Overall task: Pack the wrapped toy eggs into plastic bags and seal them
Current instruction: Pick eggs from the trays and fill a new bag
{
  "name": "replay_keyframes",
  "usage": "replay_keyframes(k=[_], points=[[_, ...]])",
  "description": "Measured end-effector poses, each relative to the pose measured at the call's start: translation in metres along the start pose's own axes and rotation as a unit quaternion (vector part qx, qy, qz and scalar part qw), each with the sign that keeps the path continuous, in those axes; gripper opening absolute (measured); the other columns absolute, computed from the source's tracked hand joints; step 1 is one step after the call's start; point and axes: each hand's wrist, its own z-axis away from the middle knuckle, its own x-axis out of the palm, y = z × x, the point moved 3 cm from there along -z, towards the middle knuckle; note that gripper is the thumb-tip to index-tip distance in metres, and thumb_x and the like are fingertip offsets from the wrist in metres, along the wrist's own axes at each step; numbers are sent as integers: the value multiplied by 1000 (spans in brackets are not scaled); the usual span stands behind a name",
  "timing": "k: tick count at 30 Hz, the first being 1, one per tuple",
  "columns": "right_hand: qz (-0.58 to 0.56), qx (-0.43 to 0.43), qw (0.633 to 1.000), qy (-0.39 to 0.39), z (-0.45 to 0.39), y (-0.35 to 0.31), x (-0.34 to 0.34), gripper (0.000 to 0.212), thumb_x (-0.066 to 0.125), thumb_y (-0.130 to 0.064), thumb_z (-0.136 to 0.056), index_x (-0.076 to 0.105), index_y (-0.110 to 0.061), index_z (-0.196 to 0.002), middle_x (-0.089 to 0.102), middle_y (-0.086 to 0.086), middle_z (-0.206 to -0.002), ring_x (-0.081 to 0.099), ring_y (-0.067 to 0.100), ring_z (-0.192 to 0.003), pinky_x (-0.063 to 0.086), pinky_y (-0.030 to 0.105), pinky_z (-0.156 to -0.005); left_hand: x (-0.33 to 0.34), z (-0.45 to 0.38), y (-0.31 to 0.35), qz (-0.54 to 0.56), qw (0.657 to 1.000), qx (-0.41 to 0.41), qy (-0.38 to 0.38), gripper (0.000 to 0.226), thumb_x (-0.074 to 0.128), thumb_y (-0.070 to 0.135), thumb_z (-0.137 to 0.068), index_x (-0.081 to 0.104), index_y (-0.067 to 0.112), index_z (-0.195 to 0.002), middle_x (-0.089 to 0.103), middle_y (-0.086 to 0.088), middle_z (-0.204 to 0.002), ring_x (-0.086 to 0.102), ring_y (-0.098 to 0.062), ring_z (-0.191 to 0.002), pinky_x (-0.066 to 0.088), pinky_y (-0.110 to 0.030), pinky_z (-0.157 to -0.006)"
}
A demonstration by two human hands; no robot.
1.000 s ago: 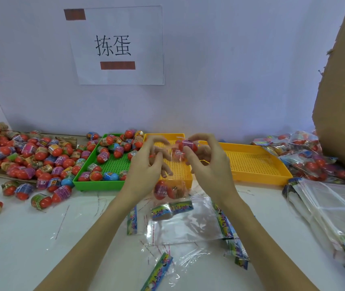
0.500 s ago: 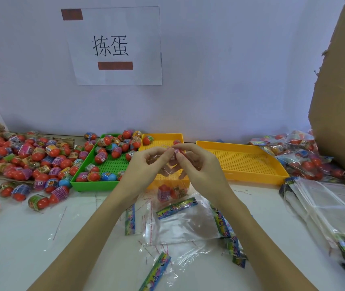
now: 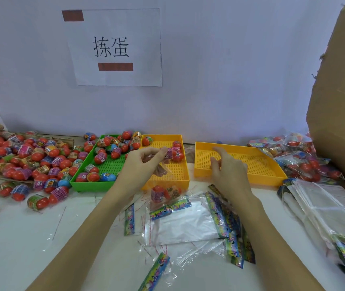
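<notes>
Our left hand [image 3: 144, 162] pinches the hanging bag [image 3: 164, 185] of eggs; our right hand [image 3: 228, 171], just right, hangs loose, empty. Far sign [image 3: 115, 47] reads 拣蛋.

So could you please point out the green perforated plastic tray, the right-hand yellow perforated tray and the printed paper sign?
Green perforated plastic tray [image 3: 113, 168]: head view, bare floor.
Right-hand yellow perforated tray [image 3: 257, 162]: head view, bare floor.
Printed paper sign [image 3: 113, 47]: head view, printed characters.

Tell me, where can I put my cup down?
Bare table lies at the near left, before the loose eggs. The right yellow tray holds nothing. The middle is crowded with empty bags; more bags fill the right.
</notes>
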Motion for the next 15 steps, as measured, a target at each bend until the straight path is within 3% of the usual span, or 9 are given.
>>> replay_keyframes(k=[2,6,10,13,15], points=[[-36,2,999,-1,-2,0,-3,45,44,-25,-110,41,-14,-153,76,8,-101,68,31,-102,49,45,-100,0,0,1,-3,1000,0,-1,30,65,35,-102,77,8,-104,79,-9,-86,72,-16,-67,60,-22,-66],[-38,-14,999,-20,-2,2,-7,27,57,-25,-105,78,-10,-113,73,8,-124,66,30,-116,50,37,-94,2,1,1,-8,1000,-3,-10,31,64,35,-103,77,7,-102,78,-10,-81,71,-17,-66,60,-22,-66],[-75,-21,997,-11,-2,2,-8,31,54,-33,-106,75,-13,-114,78,4,-100,70,18,-84,50,26,-68,3,1,2,-16,999,-7,-26,32,64,38,-102,77,9,-101,79,-12,-88,73,-19,-70,61,-24,-69],[-61,-36,998,5,-2,0,-9,34,52,-32,-107,79,-11,-103,76,5,-105,68,20,-97,50,29,-79,5,2,3,-20,999,-6,-35,31,63,36,-102,78,9,-102,80,-6,-90,73,-15,-68,60,-21,-65],[-90,-51,994,45,0,-4,-13,28,56,-28,-106,77,-11,-109,75,3,-109,67,18,-102,52,32,-87,6,2,3,-15,999,-7,-36,30,63,35,-103,78,8,-104,80,-2,-87,73,-13,-66,59,-20,-63]])
